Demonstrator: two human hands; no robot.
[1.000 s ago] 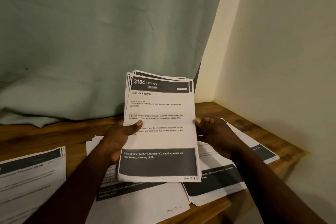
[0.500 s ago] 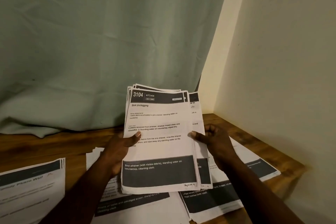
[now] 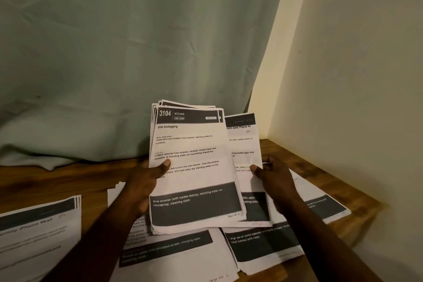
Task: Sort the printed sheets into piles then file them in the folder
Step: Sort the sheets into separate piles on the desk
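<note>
Printed sheets: a held stack (image 3: 192, 167) is raised above the middle of the table (image 3: 57, 178) and tilted up toward the camera, its long axis running away from the person.
Look: the top page is white with a dark header band reading "3104 KITCHEN", the title "Sink Unclogging" and a dark block at the foot; the edges behind it are slightly fanned.
Left hand (image 3: 142, 183): supports the stack at its left edge, thumb clamped on the top page; the fingers are hidden behind the paper.
Right hand (image 3: 274, 176): thumb and fingers pinch the right edge of one drawn sheet (image 3: 245, 142).
Key relation: the drawn sheet juts out to the right from under the top page, its left part overlapped by the stack. A sideways pull to the right should free it.
Nearest piles: the right pile (image 3: 263, 245) at the table's front edge and the far-right pile (image 3: 320, 204) lie just below the right hand.
Other piles: the centre pile (image 3: 174, 252) is under the stack; the left pile (image 3: 39, 231) is well apart at the left edge.
Stage, judged: sorting is under way; no folder is in view.
</note>
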